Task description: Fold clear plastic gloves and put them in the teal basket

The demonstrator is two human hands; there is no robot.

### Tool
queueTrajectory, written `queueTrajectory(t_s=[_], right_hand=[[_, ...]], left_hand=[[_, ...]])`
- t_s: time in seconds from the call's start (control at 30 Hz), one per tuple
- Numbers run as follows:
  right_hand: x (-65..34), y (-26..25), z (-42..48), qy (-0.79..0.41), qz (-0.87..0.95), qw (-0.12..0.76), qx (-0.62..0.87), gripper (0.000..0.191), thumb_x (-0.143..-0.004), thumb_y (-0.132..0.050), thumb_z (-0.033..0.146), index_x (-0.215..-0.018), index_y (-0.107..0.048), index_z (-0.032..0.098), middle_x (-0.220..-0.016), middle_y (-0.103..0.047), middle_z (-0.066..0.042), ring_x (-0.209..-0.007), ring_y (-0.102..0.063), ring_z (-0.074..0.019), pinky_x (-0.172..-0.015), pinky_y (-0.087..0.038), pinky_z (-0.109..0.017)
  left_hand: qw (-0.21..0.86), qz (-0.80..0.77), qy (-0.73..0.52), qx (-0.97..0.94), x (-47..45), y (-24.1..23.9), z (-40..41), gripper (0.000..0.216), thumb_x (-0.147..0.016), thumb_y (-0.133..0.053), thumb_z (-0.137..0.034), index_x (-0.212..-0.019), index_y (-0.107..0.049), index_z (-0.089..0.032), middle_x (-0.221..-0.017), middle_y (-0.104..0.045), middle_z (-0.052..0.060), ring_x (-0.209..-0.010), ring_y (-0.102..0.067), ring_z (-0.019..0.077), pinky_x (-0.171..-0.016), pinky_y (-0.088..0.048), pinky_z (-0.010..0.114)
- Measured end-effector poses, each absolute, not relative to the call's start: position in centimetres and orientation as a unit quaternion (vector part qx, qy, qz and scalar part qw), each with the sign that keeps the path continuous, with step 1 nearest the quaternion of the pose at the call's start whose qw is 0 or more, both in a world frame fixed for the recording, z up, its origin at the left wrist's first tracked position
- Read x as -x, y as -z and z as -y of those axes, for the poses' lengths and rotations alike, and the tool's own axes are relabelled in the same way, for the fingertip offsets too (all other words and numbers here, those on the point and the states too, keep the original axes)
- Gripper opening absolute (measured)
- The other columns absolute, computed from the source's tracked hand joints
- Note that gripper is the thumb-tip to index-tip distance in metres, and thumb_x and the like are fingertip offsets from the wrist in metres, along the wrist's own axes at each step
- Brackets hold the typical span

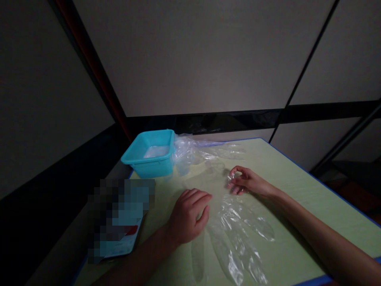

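A clear disposable plastic glove lies spread on the table, its fingers pointing towards me. My right hand is beyond it on the right, thumb and fingertips closed on a thin bit of the clear plastic. On the near left, my left hand hovers over or rests at the glove's side, fingers loosely bent, with a gap between thumb and forefinger and nothing visible in it. Whether its underside touches the plastic is hidden. More crumpled clear plastic gloves lie behind, against the blue tub.
The pale yellow-green table has a blue edge. White material sits inside the tub. A flat, partly blurred-out device lies at the left edge. Cabinet-like panels rise directly behind the table.
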State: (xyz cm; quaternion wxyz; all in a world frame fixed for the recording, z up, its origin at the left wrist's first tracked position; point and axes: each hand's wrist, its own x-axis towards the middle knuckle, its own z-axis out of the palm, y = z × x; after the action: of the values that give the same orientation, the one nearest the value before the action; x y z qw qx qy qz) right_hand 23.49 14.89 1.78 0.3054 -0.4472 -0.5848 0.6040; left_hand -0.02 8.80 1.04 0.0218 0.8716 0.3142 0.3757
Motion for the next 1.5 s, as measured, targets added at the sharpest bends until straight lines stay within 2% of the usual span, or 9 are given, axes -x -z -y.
queueTrajectory(t_s=[0.1,0.2,0.4,0.57,0.73,0.9,1.17,1.3,1.5], right_hand=[[-23.7,-1.9,-14.7,-0.581,0.620,0.273,0.451,0.035,-0.073,-0.061,0.037,-0.089,-0.037,0.019,-0.073,-0.067,-0.006,-0.052,-0.061,-0.0117,-0.043,-0.041,-0.020],[-24.4,-2.1,-14.8,-0.570,0.649,0.240,0.443,0.038,-0.073,-0.060,0.036,-0.095,-0.035,0.018,-0.067,-0.066,-0.003,-0.051,-0.060,-0.0108,-0.044,-0.040,-0.020],[-27.2,-2.3,-15.8,-0.523,0.672,0.223,0.474,0.041,-0.071,-0.063,0.033,-0.098,-0.036,0.018,-0.057,-0.060,0.002,-0.048,-0.056,-0.0111,-0.044,-0.040,-0.022],[-28.1,-2.0,-16.5,-0.358,0.712,0.276,0.538,0.019,-0.075,-0.054,0.029,-0.087,-0.042,0.018,-0.053,-0.054,0.003,-0.046,-0.051,-0.0121,-0.043,-0.039,-0.024],[-25.6,-2.1,-15.5,-0.163,0.795,0.326,0.485,0.010,-0.081,-0.045,0.022,-0.082,-0.053,0.017,-0.076,-0.061,-0.005,-0.067,-0.057,-0.0159,-0.057,-0.045,-0.027],[-21.4,-2.9,-12.4,-0.255,0.862,0.293,0.326,0.025,-0.089,-0.037,0.022,-0.104,-0.056,0.017,-0.103,-0.063,-0.007,-0.095,-0.057,-0.0169,-0.083,-0.045,-0.033],[-17.7,-2.4,-10.2,-0.277,0.948,0.100,0.122,0.053,-0.090,-0.038,0.033,-0.137,-0.023,0.014,-0.141,-0.029,-0.010,-0.130,-0.022,-0.0162,-0.108,-0.017,-0.035],[-18.2,-1.5,-12.0,-0.230,0.960,0.074,0.141,0.059,-0.088,-0.040,0.039,-0.139,-0.016,0.020,-0.143,-0.021,-0.006,-0.132,-0.014,-0.0164,-0.109,-0.010,-0.038],[-18.8,-0.9,-15.1,-0.173,0.967,0.069,0.171,0.058,-0.090,-0.035,0.040,-0.139,-0.013,0.018,-0.144,-0.021,-0.006,-0.133,-0.012,-0.0166,-0.108,-0.011,-0.038]], left_hand=[[0.060,-0.346,-0.283,-0.892,-0.2,-1.2,-8.7,0.036,-0.075,-0.050,-0.017,-0.111,-0.054,-0.014,-0.116,-0.057,0.011,-0.106,-0.051,0.0227,-0.088,-0.042,0.038],[0.077,-0.348,-0.161,-0.920,-0.2,-1.4,-8.4,0.058,-0.077,-0.055,-0.031,-0.131,-0.036,-0.017,-0.139,-0.032,0.011,-0.127,-0.029,0.0264,-0.100,-0.030,0.043],[0.099,-0.328,-0.057,-0.938,0.4,-1.6,-8.6,0.065,-0.079,-0.053,-0.044,-0.135,-0.025,-0.026,-0.145,-0.018,0.007,-0.133,-0.011,0.0259,-0.104,-0.018,0.046],[0.126,-0.274,-0.081,-0.950,1.4,-1.9,-9.5,0.066,-0.074,-0.060,-0.044,-0.132,-0.034,-0.026,-0.144,-0.022,0.006,-0.132,-0.016,0.0267,-0.104,-0.019,0.047],[0.127,-0.300,-0.166,-0.931,0.3,-2.8,-8.2,0.031,-0.083,-0.051,-0.033,-0.111,-0.056,-0.021,-0.137,-0.038,0.007,-0.128,-0.030,0.0227,-0.104,-0.024,0.045],[0.145,-0.263,-0.125,-0.946,-1.9,-2.7,-5.4,0.050,-0.085,-0.047,-0.032,-0.129,-0.036,-0.012,-0.137,-0.037,0.010,-0.127,-0.030,0.0183,-0.103,-0.030,0.032],[0.116,-0.259,-0.052,-0.958,-2.2,-1.8,-4.5,0.040,-0.078,-0.054,-0.044,-0.107,-0.055,-0.016,-0.102,-0.064,0.009,-0.094,-0.058,0.0269,-0.085,-0.042,0.039],[0.136,-0.244,-0.066,-0.958,-2.1,-2.2,-4.6,0.054,-0.079,-0.052,-0.042,-0.123,-0.044,-0.012,-0.120,-0.055,0.012,-0.107,-0.052,0.0259,-0.092,-0.038,0.037],[0.169,-0.223,-0.061,-0.958,-1.9,-2.6,-4.5,0.061,-0.086,-0.044,-0.041,-0.135,-0.024,-0.012,-0.143,-0.022,0.009,-0.132,-0.017,0.0209,-0.107,-0.020,0.033]])
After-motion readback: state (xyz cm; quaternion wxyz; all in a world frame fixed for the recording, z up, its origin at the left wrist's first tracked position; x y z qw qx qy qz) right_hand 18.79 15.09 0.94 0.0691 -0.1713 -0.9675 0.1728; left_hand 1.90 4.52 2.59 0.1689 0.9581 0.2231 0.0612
